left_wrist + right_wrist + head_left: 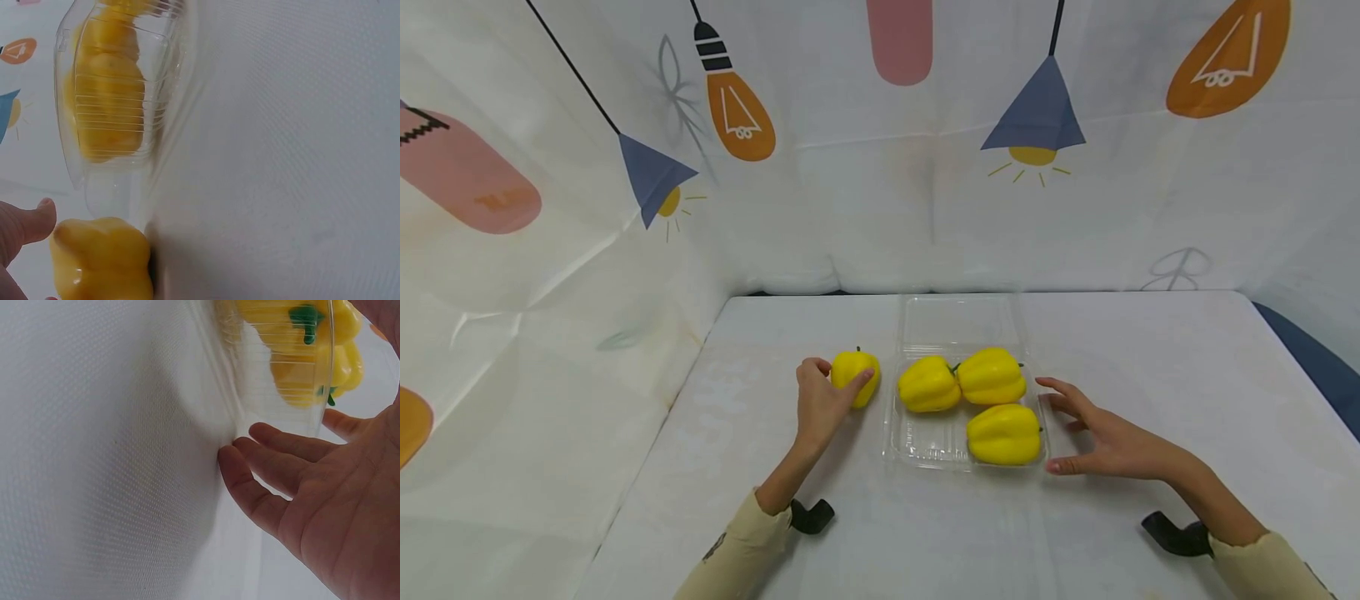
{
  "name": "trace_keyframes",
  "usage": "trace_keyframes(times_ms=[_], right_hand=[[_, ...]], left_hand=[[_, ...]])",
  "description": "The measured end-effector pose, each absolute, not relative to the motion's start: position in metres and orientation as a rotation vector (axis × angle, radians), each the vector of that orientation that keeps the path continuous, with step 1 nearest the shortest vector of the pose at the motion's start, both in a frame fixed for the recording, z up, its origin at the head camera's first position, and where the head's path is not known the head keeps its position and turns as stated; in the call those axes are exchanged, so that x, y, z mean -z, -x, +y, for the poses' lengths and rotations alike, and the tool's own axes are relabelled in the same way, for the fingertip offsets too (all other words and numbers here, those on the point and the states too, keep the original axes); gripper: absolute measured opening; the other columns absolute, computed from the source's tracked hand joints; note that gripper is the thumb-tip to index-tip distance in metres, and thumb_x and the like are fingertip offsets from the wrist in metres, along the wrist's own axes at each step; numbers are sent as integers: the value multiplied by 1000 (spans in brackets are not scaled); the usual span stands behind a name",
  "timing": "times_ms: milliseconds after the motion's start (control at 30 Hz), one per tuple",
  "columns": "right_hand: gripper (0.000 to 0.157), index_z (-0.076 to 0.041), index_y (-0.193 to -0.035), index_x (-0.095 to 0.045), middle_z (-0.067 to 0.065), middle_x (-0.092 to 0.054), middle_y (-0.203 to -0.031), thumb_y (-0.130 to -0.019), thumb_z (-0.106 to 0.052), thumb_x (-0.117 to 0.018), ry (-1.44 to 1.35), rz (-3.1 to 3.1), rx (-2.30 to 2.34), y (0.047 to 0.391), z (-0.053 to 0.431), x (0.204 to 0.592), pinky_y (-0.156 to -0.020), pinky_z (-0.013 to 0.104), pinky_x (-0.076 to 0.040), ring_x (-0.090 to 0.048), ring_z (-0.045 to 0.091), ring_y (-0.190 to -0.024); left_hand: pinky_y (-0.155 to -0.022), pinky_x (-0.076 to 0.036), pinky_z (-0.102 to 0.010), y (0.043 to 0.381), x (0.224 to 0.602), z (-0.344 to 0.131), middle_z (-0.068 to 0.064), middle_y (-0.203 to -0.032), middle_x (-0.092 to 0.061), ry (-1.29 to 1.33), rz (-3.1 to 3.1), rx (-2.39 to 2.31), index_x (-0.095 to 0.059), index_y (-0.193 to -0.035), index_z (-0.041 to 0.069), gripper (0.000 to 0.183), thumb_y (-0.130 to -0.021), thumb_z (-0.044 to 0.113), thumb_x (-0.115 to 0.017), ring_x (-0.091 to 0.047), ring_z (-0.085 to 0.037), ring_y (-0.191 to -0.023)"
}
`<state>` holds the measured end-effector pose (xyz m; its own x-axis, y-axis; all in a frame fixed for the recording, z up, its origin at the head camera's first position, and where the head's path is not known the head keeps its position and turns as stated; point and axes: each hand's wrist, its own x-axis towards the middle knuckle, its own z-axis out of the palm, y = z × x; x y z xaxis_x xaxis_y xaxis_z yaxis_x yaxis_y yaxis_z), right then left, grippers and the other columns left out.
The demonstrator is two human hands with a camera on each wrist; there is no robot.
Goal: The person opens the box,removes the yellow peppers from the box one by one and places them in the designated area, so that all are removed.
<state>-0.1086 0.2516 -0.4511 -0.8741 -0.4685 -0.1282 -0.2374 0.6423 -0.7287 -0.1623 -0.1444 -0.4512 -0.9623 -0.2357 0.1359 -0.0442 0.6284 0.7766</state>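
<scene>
My left hand [823, 404] is at a yellow bell pepper [852, 367] on the table, left of a clear plastic clamshell box [932, 454]. Its thumb [39, 220] and fingers are spread about the pepper's upper part; in the left wrist view the thumb looks straight and not pressed into it. Inside the box lie a left pepper [928, 385], a back right pepper [992, 377] and a front pepper [1004, 435]. My right hand [1105, 442] stays beside the box's right wall, fingers apart and loosely bent, holding nothing.
The box's lid [958, 321] lies folded back toward the rear edge of the white table [1120, 333]. Behind and to the left hangs a white cloth [865, 192] printed with lamps. Dark wrist mounts [1176, 535] stick out by both sleeves.
</scene>
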Motion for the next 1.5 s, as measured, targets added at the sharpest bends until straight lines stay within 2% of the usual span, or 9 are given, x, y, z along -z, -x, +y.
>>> trace_keyframes(times_ms=[167, 400, 567, 767, 900, 1167, 1500], right_hand=[[105, -27, -149, -9, 21, -35, -144, -72, -43, -79, 566, 2551, 1074, 109, 252, 451, -91, 56, -43, -44, 41, -124], [105, -27, -149, -9, 22, -35, -144, -73, -42, -79, 570, 2540, 1086, 108, 252, 449, -91, 58, -42, -46, 42, -122], [106, -28, -150, -9, 21, -36, -144, -72, -43, -79, 575, 2551, 1075, 108, 252, 450, -91, 57, -43, -46, 41, -122], [106, -27, -149, -9, 21, -36, -143, -72, -43, -79, 574, 2560, 1073, 108, 251, 450, -91, 57, -43, -45, 40, -123], [105, -26, -149, -10, 21, -36, -143, -72, -42, -79, 575, 2558, 1078, 107, 251, 449, -91, 57, -43, -45, 41, -123], [105, -27, -149, -9, 21, -37, -143, -72, -43, -79, 573, 2561, 1069, 108, 251, 449, -91, 56, -43, -45, 40, -123], [106, -27, -149, -9, 20, -37, -142, -72, -43, -79, 576, 2566, 1069, 108, 251, 449, -91, 55, -44, -46, 40, -122]], left_hand=[[-67, -39, -31, 159, 446, -144, -18, -103, -44, -219, -2612, 1229, -42, -108, 1, 70, -73, 52, -75, -45, -25, -80], [-67, -39, -31, 151, 438, -141, -16, -104, -46, -179, -2582, 1224, -43, -110, 3, 69, -74, 52, -75, -44, -23, -83], [-68, -41, -30, 146, 431, -138, -12, -104, -46, -124, -2563, 1245, -43, -111, 4, 65, -74, 47, -76, -45, -22, -84], [-76, -43, -31, 139, 425, -133, -11, -107, -46, -34, -2544, 1268, -43, -113, 4, 63, -76, 42, -76, -48, -26, -89], [-78, -45, -31, 134, 423, -127, -9, -108, -46, 19, -2557, 1265, -43, -115, 5, 63, -76, 42, -76, -48, -24, -91], [-78, -45, -31, 126, 420, -116, -11, -108, -51, 127, -2580, 1237, -46, -115, 5, 62, -76, 43, -76, -48, -21, -93], [-80, -47, -34, 120, 419, -106, -10, -106, -52, 229, -2608, 1265, -47, -115, 6, 60, -76, 40, -77, -50, -26, -95]])
